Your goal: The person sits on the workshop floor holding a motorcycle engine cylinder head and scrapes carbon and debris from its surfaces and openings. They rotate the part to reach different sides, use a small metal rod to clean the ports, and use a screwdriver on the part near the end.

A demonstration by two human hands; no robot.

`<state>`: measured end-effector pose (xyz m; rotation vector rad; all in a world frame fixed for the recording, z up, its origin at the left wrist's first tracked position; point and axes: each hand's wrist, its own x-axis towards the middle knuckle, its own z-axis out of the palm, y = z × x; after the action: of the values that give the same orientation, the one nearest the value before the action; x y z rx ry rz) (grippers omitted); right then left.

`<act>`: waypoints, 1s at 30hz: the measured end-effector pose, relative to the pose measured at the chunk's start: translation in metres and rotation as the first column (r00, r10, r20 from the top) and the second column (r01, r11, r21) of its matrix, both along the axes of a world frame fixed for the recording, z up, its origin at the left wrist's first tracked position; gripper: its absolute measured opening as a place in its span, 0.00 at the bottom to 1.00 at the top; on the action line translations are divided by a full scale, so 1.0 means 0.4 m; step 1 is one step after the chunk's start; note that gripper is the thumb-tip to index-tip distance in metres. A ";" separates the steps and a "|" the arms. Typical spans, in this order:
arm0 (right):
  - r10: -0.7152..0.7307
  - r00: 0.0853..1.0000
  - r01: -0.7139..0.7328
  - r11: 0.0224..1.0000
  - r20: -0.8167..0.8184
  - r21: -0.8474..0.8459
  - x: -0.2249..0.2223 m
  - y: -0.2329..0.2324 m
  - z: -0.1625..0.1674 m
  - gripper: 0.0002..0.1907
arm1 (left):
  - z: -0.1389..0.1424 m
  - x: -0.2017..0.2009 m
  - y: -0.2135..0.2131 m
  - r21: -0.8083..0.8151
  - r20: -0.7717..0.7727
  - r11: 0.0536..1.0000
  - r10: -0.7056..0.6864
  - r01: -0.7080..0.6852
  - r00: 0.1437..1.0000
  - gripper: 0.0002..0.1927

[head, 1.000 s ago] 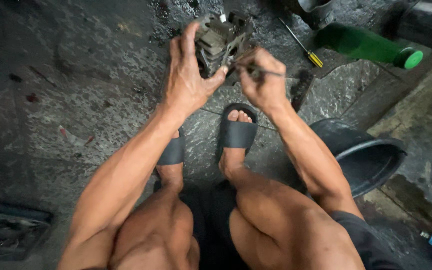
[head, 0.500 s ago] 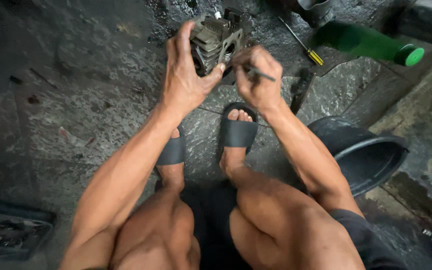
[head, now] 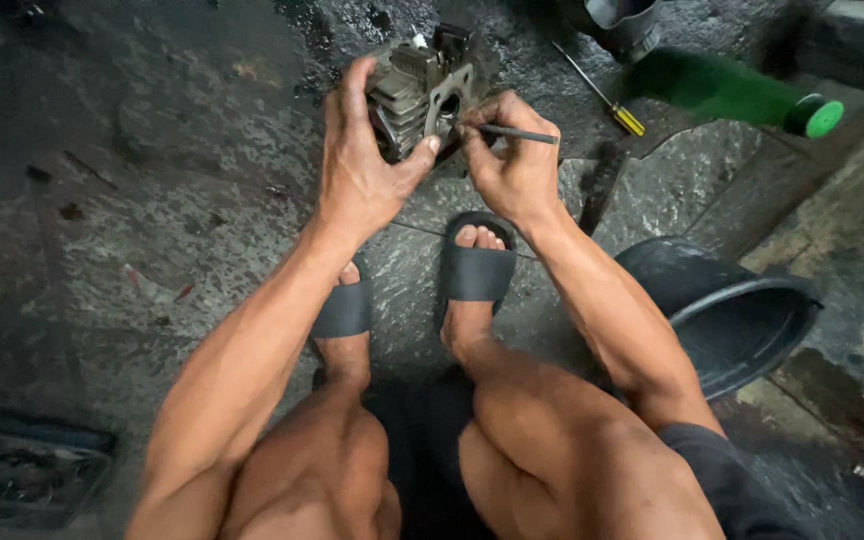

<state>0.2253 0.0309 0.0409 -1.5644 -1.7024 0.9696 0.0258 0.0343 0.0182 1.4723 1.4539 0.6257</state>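
Since the earlier frame I see the finned metal engine part [head: 420,95] turned slightly, its bore now facing my right hand [head: 512,165]. My left hand [head: 362,170] clasps the part above the stained floor [head: 152,180]. The right pinches a thin metal tool [head: 517,133], tip at the bore. A black bucket [head: 742,310] lies right.

Left hand [head: 357,170] has rolled the finned engine cylinder [head: 420,92] a bit, so its bore face shows more now. Right hand [head: 510,158] brought the thin metal pick [head: 512,132] up level, tip at that face.
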 end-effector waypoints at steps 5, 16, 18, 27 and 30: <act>0.021 0.997 -0.026 0.997 -0.076 -0.068 0.000 0.035 -0.010 0.08 | -0.018 -0.023 0.008 -0.027 -0.026 1.000 0.006 -0.007 1.000 0.48; 0.119 0.939 -0.130 0.991 -0.324 -0.012 0.020 0.099 -0.069 0.08 | -0.092 -0.098 0.118 -0.127 0.198 0.987 -0.074 0.100 0.977 0.45; 0.004 0.914 -0.047 0.994 -0.406 -0.097 0.011 0.087 -0.061 0.08 | -0.087 -0.114 0.124 -0.245 0.225 0.962 -0.063 0.120 0.972 0.44; -0.174 0.903 0.018 0.928 -0.393 -0.371 -0.015 -0.008 -0.033 0.07 | -0.074 -0.158 0.103 -0.602 0.320 0.773 0.003 0.201 0.947 0.34; -0.192 0.917 0.030 0.907 -0.349 -0.419 -0.033 -0.016 -0.030 0.05 | -0.086 -0.161 0.094 -0.636 0.247 0.761 0.042 0.129 0.968 0.36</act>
<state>0.2121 0.0244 0.0289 -1.5692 -1.1710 1.5293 -0.0386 0.0720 -0.0162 0.8359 1.2529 0.2130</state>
